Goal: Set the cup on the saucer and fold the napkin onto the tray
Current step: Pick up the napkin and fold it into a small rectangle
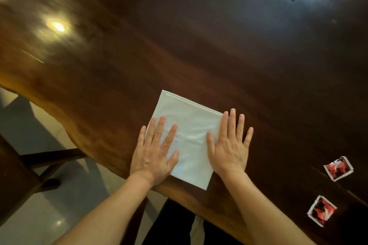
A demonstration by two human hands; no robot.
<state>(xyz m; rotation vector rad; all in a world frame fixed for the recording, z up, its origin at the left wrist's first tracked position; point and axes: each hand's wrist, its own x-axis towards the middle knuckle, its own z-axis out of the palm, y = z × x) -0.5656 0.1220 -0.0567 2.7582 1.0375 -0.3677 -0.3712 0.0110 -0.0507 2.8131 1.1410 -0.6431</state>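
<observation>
A white square napkin (189, 125) lies flat on the dark wooden table (219, 45), close to its near edge. My left hand (155, 151) rests palm down on the napkin's left side, fingers spread. Palm down on the napkin's right edge is my right hand (231, 143), fingers spread, partly on the table. Neither hand grips anything. No cup, saucer or tray is in view.
Two small red and white sachets (338, 168) (321, 211) lie on the table at the right. The table's wavy near edge runs from upper left to lower right. A dark wooden chair (29, 171) stands on the tiled floor at the left.
</observation>
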